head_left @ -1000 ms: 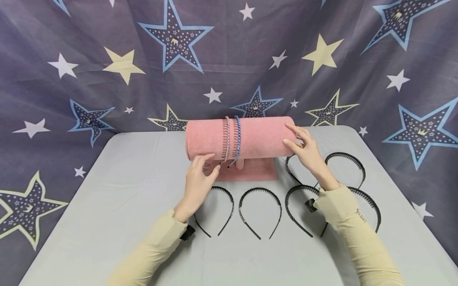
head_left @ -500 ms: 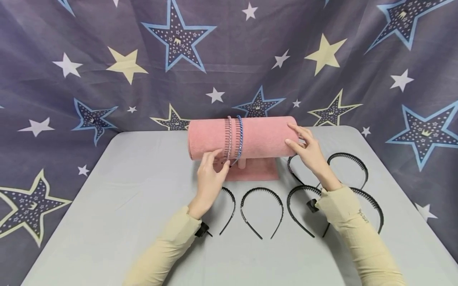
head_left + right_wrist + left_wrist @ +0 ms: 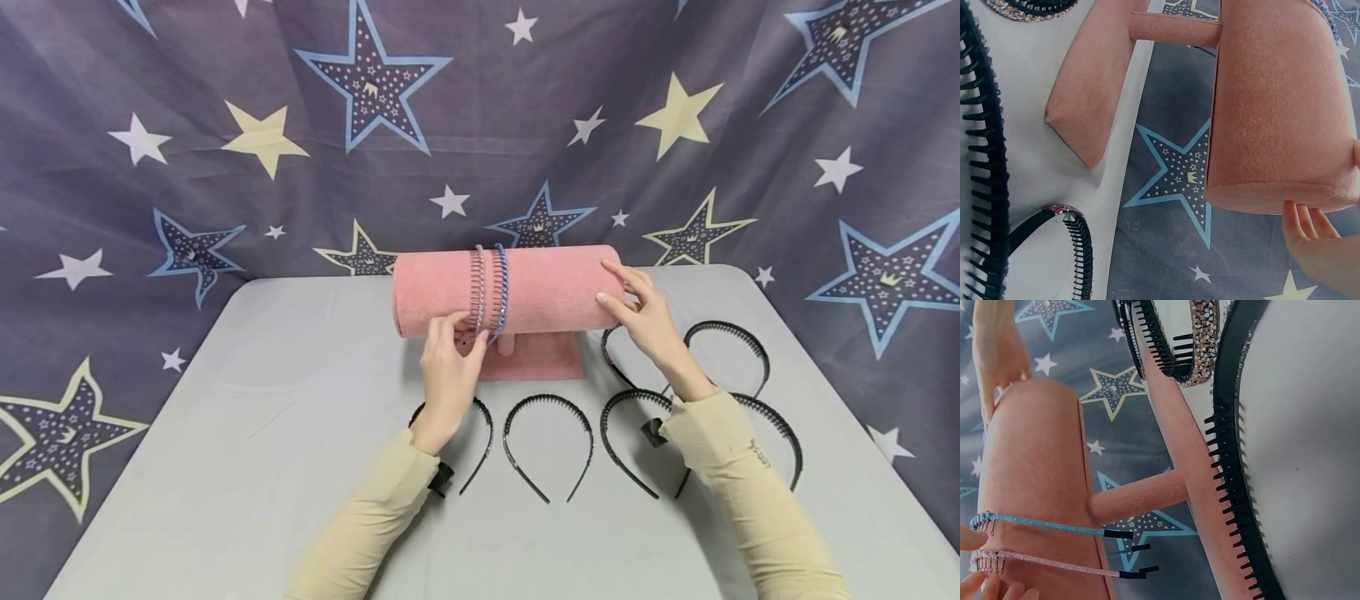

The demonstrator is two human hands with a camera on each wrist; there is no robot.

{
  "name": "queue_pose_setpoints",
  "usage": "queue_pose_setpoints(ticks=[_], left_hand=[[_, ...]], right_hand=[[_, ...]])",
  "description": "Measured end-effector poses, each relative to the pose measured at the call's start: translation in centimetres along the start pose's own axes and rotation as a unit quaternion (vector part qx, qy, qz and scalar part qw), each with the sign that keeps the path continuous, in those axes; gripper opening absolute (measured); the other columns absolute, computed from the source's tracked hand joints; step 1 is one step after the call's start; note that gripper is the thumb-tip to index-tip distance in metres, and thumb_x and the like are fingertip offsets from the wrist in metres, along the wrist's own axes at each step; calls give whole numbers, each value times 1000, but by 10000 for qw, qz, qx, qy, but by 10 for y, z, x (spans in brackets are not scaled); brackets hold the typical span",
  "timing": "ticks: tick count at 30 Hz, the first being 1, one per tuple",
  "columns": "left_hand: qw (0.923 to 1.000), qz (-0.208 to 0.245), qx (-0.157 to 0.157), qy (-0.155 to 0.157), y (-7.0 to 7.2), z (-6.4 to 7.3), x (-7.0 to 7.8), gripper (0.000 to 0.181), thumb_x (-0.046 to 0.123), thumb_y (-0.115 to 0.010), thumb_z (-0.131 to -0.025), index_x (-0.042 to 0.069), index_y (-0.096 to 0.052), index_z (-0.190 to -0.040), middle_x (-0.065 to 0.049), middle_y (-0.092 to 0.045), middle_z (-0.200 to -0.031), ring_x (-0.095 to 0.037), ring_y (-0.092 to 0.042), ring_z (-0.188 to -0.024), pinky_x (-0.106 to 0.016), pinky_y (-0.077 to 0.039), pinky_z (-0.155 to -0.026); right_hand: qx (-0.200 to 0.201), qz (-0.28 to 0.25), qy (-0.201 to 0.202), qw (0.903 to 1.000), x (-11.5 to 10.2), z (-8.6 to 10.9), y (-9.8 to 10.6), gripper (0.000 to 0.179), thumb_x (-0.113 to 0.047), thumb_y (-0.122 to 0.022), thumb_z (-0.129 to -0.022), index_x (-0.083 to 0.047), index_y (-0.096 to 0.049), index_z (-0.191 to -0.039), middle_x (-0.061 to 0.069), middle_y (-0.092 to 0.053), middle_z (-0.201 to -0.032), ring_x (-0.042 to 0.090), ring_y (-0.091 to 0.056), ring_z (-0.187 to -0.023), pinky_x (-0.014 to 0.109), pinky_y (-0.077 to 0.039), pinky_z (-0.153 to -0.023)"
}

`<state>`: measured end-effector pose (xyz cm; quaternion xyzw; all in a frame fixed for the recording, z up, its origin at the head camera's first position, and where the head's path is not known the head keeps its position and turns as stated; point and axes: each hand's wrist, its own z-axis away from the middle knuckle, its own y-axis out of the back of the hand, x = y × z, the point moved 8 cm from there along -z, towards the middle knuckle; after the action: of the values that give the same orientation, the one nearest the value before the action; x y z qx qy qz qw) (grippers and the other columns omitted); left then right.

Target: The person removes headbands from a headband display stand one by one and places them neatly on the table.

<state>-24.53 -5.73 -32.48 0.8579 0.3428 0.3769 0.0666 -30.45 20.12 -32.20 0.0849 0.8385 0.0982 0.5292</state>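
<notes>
A pink padded headband display stand (image 3: 558, 283) has a horizontal roll on a short post and a flat base. Two toothed headbands sit side by side over the roll, a pale pink headband (image 3: 478, 287) and a blue headband (image 3: 502, 287). My left hand (image 3: 448, 375) pinches the pale pink headband low on the roll's front; the left wrist view has finger and thumb on either side of its toothed band. At the roll's right end, my right hand (image 3: 647, 325) grips the edge, thumb on the front and fingers around the end face (image 3: 1285, 199).
In front lie black toothed headbands, one in the middle (image 3: 547, 400) and another partly behind my left wrist (image 3: 487, 421). Several more, including a back right headband (image 3: 750, 333), lie around my right forearm. A star-patterned curtain (image 3: 375, 200) hangs behind the grey table (image 3: 247, 467).
My left hand has moved right along the roll's lower front, from its left part to the pale pink headband. My right hand has stayed at the roll's right end.
</notes>
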Motion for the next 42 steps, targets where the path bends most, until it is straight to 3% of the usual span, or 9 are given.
queue_pose_setpoints(ticks=[14, 26, 33, 42], left_hand=[[9992, -272, 231, -193, -2, -2, 2, 26, 7, -68, -75, 0, -54, -96, -10, -51, -85, -21, -52, -72, -32, -46, -64], [9987, -130, 428, -246, 4, -5, 0, 20, 0, -65, -74, -2, -55, -92, -12, -51, -82, -20, -54, -68, -27, -49, -60], [9985, 111, 527, -120, 9, -5, -6, 19, -2, -65, -74, -3, -54, -90, -12, -52, -80, -21, -56, -69, -22, -51, -62], [9979, 253, 600, 39, 20, -7, -17, 19, -3, -64, -74, -4, -55, -90, -14, -53, -80, -22, -56, -70, -22, -51, -63]], right_hand=[[0, 13, -46, 10000, 1, -1, 0, 45, -5, -57, -85, -3, -45, -129, 15, -37, -123, 13, -40, -103, 13, -42, -85], [-20, 3, 15, 10000, -12, 2, -2, 45, -2, -56, -85, 1, -44, -128, 18, -37, -121, 11, -41, -101, 13, -42, -83], [11, -13, 51, 10000, -1, -1, 0, 46, -6, -57, -84, -3, -45, -129, 15, -38, -121, 11, -42, -101, 13, -43, -83], [39, -26, 14, 10000, -23, 4, -4, 43, 2, -54, -84, 7, -43, -126, 18, -37, -118, 10, -41, -98, 10, -41, -81]])
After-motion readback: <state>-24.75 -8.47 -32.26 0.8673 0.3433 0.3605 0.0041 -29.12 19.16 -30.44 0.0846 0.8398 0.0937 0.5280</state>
